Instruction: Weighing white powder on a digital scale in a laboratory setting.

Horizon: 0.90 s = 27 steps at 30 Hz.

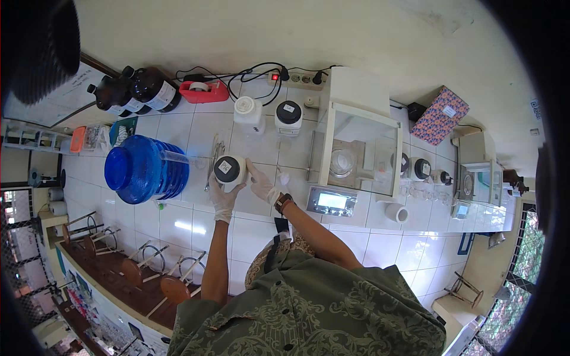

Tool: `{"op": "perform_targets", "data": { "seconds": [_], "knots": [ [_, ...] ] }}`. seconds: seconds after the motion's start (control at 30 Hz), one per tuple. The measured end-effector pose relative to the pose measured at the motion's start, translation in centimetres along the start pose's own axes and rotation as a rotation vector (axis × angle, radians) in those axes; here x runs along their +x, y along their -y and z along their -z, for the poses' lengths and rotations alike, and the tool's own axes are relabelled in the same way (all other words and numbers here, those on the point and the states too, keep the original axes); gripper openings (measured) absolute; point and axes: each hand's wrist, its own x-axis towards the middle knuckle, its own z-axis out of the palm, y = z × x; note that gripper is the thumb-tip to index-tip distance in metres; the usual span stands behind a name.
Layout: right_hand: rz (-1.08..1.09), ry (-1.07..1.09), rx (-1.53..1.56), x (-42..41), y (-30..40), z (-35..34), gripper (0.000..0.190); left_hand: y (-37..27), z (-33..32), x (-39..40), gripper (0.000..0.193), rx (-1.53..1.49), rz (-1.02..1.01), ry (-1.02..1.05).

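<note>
Both hands wear pale, thin gloves. My left hand [224, 198] holds a white plastic jar with a black screw lid [227, 169], its fingers round the jar's near left side. My right hand [262, 182] is at the jar's right side, fingertips against or very near it; the grip is hard to tell. Several metal spatulas [217, 149] lie just left of the jar. To the right, a small white item [283, 177] lies on the tiled counter. Farther right stands an analytical balance with glass walls [365, 151], a glass dish [342, 162] inside and its display [331, 200] lit.
A blue water jug [151, 169] stands left. Behind are a white bottle [248, 113], another black-lidded jar [288, 116], a red tape dispenser [204, 91], brown glass bottles [153, 91] and a power strip [303, 80] with cables. A white cup [396, 212] sits near the counter's front edge.
</note>
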Motion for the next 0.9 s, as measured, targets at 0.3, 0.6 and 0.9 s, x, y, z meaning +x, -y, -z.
{"op": "perform_targets", "data": {
  "seconds": [0.3, 0.6, 0.9],
  "knots": [
    [0.008, 0.164, -0.095, 0.2, 1.1, 2.4, 0.072, -0.2, 0.8, 0.1, 0.090, -0.035, 0.040, 0.048],
    [0.057, 0.233, -0.217, 1.2, 0.3, 2.6, 0.080, 1.2, 1.7, 0.1, 0.094, -0.017, 0.081, 0.044],
    [-0.025, -0.022, -0.125, -5.6, 3.1, 2.2, 0.072, -1.5, 4.3, -0.5, 0.105, 0.116, -0.185, 0.063]
  ]
}}
